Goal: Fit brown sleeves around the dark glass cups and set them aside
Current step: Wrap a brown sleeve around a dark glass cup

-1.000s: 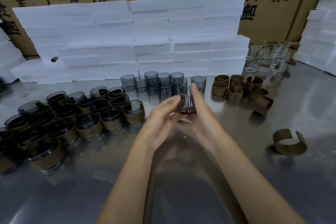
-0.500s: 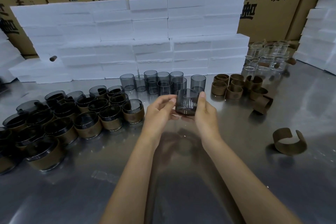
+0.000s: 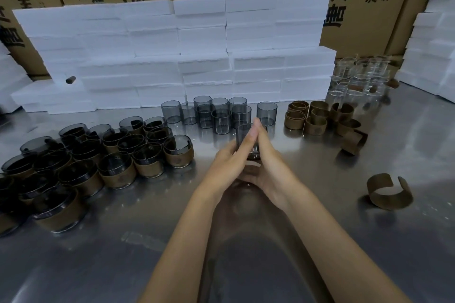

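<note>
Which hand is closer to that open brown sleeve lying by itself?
Right. The right hand is at the table's middle, on the sleeve's side; the left hand is just beyond it, farther away. Both clasp a dark cup.

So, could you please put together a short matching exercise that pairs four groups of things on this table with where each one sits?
Things:
1. sleeved cups
2. bare dark cups
3. clear glass cups
4. open brown sleeve

Places:
A. lying alone at the near right of the table
B. far right corner, beside the foam stack
C. massed on the left side
D. middle row in front of the white foam blocks

Pairs: 1-C, 2-D, 3-B, 4-A
</note>
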Tool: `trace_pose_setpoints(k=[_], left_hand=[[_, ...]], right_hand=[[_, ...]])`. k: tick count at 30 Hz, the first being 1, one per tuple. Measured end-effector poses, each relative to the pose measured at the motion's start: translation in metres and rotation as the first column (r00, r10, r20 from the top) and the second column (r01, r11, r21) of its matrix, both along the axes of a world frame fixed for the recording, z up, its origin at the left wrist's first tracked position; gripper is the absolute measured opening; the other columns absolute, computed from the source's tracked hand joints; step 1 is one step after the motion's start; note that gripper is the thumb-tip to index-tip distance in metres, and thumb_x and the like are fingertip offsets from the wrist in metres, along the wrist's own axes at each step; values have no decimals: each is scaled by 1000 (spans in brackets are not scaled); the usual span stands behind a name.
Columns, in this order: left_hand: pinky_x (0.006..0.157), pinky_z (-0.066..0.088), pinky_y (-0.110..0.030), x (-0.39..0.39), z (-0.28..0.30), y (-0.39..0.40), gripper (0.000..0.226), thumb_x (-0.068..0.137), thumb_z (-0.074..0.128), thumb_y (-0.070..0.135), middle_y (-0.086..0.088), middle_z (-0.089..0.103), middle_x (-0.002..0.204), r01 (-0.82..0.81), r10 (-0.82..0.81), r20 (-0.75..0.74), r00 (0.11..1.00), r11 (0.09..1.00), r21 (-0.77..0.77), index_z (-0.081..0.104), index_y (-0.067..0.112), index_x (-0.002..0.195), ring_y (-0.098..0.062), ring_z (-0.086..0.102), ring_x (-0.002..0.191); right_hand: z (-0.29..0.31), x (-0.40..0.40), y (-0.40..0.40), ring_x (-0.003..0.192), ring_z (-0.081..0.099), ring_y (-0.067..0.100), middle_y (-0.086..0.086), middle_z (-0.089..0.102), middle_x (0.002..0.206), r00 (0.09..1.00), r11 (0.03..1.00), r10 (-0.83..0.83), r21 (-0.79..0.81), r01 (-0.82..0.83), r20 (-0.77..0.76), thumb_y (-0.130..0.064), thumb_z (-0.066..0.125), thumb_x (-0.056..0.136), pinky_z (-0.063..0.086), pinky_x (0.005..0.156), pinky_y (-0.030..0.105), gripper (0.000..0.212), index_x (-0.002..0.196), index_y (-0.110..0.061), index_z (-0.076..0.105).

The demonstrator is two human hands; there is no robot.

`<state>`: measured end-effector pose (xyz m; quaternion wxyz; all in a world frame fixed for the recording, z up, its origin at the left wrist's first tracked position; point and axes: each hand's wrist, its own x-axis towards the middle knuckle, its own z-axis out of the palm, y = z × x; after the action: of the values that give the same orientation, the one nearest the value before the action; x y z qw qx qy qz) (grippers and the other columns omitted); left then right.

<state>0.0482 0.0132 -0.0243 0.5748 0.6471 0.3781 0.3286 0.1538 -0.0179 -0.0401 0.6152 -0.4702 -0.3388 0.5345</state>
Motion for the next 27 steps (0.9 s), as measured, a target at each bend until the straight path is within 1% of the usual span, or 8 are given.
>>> trace_pose_setpoints(k=[3, 7, 11, 14, 18, 20, 24, 27], left_hand=[[119, 36, -43, 2, -4, 3, 81, 76, 41, 94, 17, 59, 141, -36, 44, -97, 994, 996, 79, 60, 44, 136, -5, 45, 140], [119, 36, -37, -1, -2, 5, 93, 76, 50, 89, 11, 52, 148, -119, 123, -40, 992, 989, 91, 49, 30, 149, -8, 43, 141], [80, 47, -20, -5, -3, 12, 43, 91, 64, 56, 10, 65, 111, -258, 249, 78, 965, 956, 139, 61, 28, 124, 1, 61, 93], [71, 52, -19, -7, -5, 17, 5, 100, 64, 29, 3, 68, 101, -308, 285, 151, 946, 938, 158, 65, 26, 104, -10, 63, 88], [65, 56, -19, -3, -3, 16, 10, 104, 57, 19, -8, 72, 102, -375, 355, 191, 915, 924, 81, 67, 16, 104, -20, 69, 92], [74, 58, -24, -4, -1, 15, 24, 105, 57, 30, -8, 75, 106, -350, 345, 181, 921, 937, -1, 71, 11, 109, -23, 71, 101], [103, 52, -42, -3, 2, 7, 66, 85, 58, 77, -4, 79, 110, -162, 178, 149, 973, 980, -115, 77, 22, 115, -21, 72, 110], [97, 56, -45, 1, 3, 1, 66, 74, 60, 86, -4, 79, 106, -108, 136, 158, 978, 978, -177, 80, 31, 104, -24, 76, 101]], right_hand=[[-1, 0, 3, 97, 77, 27, 10, 79, 104, 996, 998, -56, 7, 56, 71, -88, 53, 76, 62, 88, 46, 85, 115, -16, 72], [0, -2, 5, 90, 78, 28, 12, 80, 98, 985, 985, -173, 3, 173, 8, -81, 50, 84, 63, 78, 43, 75, 107, -14, 73], [3, 2, 3, 83, 78, 28, 17, 79, 90, 945, 945, -326, 14, 327, -20, -53, 51, 102, 62, 64, 31, 51, 97, -8, 73], [2, 2, 0, 88, 77, 27, 17, 78, 96, 921, 922, -387, 38, 386, 34, -38, 55, 104, 59, 60, 24, 36, 95, -10, 76], [5, 1, -4, 89, 73, 26, 18, 77, 101, 899, 901, -434, 65, 430, 67, -32, 60, 102, 58, 62, 22, 27, 99, -11, 77], [8, 0, -5, 87, 71, 22, 15, 76, 102, 902, 904, -427, 51, 424, 73, -41, 70, 94, 56, 64, 22, 33, 107, -11, 74], [7, -7, -3, 99, 75, 19, 6, 75, 110, 968, 975, -214, -27, 220, 134, -76, 78, 63, 59, 82, 33, 82, 121, -21, 63], [5, -8, -1, 104, 74, 13, -7, 76, 116, 984, 997, -74, -14, 77, 164, -89, 71, 59, 56, 100, 44, 85, 126, -36, 64]])
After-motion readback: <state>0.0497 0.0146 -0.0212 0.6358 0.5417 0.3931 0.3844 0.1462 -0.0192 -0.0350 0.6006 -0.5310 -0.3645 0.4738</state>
